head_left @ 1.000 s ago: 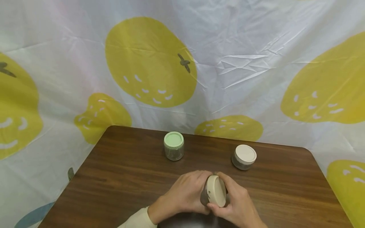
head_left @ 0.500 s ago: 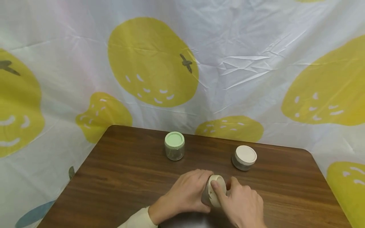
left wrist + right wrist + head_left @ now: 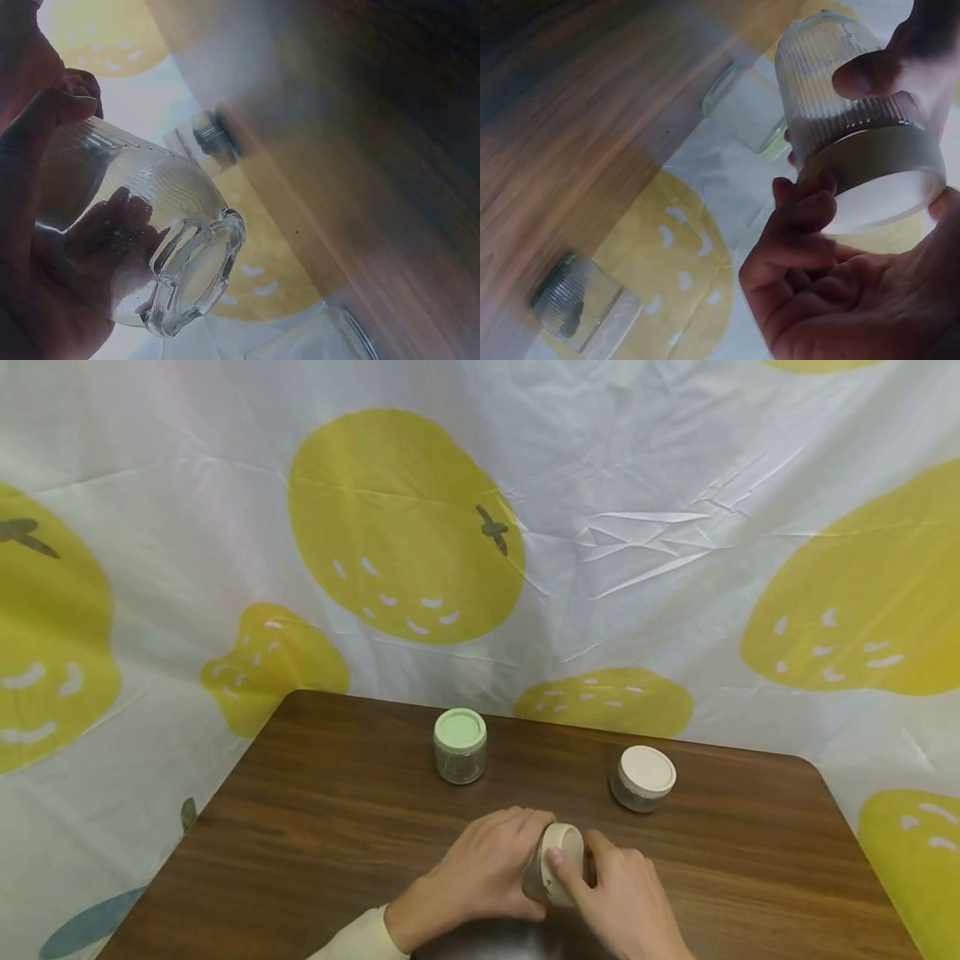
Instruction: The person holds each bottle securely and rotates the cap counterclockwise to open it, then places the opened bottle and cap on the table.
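My left hand grips a ribbed clear glass jar around its side, low over the near part of the table. The jar is tipped over, so its beige lid faces right in the head view. Around the lid's rim curl the fingers and thumb of my right hand. In the right wrist view the lid sits on the jar's mouth, with the left thumb pressed on the ribbed glass above it. The jar's thick base shows in the left wrist view.
On the brown wooden table, a glass jar with a green lid stands toward the back. A shorter jar with a white lid stands to the right. Behind the table hangs a white cloth with yellow fruit prints.
My right hand has shifted its hold on the lid: the thumb went from the lower edge up onto the near side. The left hand keeps its grip; the jar has moved slightly left.
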Tool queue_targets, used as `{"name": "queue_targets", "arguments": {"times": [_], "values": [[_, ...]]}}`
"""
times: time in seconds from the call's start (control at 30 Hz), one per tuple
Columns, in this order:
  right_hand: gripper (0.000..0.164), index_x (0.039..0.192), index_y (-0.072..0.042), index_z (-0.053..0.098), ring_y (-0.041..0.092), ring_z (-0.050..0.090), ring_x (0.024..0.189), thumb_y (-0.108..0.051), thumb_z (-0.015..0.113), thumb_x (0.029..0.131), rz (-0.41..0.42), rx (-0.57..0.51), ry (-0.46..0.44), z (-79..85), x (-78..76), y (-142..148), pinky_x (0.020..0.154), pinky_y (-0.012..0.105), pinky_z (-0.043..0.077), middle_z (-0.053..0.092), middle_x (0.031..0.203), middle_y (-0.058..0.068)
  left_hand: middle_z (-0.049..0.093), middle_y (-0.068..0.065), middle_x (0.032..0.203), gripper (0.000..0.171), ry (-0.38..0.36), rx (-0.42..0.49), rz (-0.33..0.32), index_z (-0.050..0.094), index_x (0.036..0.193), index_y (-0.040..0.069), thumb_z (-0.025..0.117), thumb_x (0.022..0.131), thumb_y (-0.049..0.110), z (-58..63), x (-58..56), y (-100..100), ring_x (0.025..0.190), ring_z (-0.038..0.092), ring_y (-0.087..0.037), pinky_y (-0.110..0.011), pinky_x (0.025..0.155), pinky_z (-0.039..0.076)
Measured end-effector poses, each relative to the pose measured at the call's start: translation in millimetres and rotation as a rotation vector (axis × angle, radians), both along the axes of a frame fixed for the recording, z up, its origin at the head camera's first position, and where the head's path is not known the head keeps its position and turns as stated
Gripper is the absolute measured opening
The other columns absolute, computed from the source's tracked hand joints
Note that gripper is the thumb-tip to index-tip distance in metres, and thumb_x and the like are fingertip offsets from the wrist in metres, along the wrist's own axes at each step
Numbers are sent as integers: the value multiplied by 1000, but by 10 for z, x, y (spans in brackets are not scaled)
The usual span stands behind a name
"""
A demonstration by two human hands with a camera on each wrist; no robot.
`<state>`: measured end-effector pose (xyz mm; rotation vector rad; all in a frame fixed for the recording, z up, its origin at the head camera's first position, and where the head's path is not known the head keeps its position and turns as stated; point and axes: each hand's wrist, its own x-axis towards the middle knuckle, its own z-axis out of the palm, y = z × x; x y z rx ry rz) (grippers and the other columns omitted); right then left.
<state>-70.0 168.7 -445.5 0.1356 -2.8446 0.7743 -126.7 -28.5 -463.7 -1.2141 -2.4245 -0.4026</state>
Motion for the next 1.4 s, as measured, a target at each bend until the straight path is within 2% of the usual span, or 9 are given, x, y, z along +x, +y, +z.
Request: {"name": "queue_targets", "arguments": {"times": [0.17,0.27,0.5,0.63,0.9,1.03,1.13,1.27,1.4], "values": [[32,90,-23,57,-3,39,57,-49,76,93,110,-22,118,-46,-33,58,54,21,35,46,64,-16,69,8,107,92,-2,1,1,60,125,15,97,49,53,20,-21,-19,92,65,-8,-25,82,57],[32,101,-23,60,-4,43,64,-47,79,90,170,-22,175,-70,-49,93,58,20,38,50,72,-17,69,8,106,91,3,2,0,60,124,16,96,49,52,31,-37,-26,91,65,-9,-26,80,57],[67,138,-13,65,2,59,88,-46,82,83,229,67,340,-117,-78,132,73,28,53,67,106,-14,69,8,108,96,-17,-6,7,60,127,15,98,48,53,44,-58,-50,93,66,-9,-26,83,58],[75,146,-18,60,1,52,84,-46,82,80,266,86,392,-115,-93,145,68,24,48,62,102,-15,70,7,112,96,-20,-5,8,59,129,15,97,50,54,63,-59,-58,97,67,-9,-27,86,58],[89,157,-27,49,2,51,84,-50,82,79,276,113,400,-127,-83,159,66,26,49,61,109,-12,71,7,114,95,8,0,20,60,128,14,96,50,54,67,-60,-56,99,69,-10,-27,86,59],[82,156,-27,51,5,58,89,-58,79,85,164,108,319,-96,-34,110,65,32,51,67,111,-10,70,6,109,92,7,1,19,61,126,14,96,51,53,64,-62,-47,94,68,-9,-26,82,58],[66,148,-24,59,9,68,91,-63,67,95,2,71,159,-17,8,32,65,39,54,74,108,-9,69,7,106,92,-1,-4,17,61,125,13,98,51,52,54,-62,-36,90,66,-9,-26,80,57],[60,117,-22,75,16,72,75,-73,47,101,-172,65,-45,95,16,-49,58,41,50,77,86,-8,69,7,106,94,-11,-15,20,60,126,13,99,50,52,33,-56,-26,90,65,-8,-25,80,57],[64,81,-23,72,17,65,62,-78,45,98,-215,79,-126,126,16,-81,53,38,42,69,67,-8,69,7,107,95,-10,-25,27,60,127,13,99,50,53,19,-39,-27,91,65,-9,-25,80,57]]}}
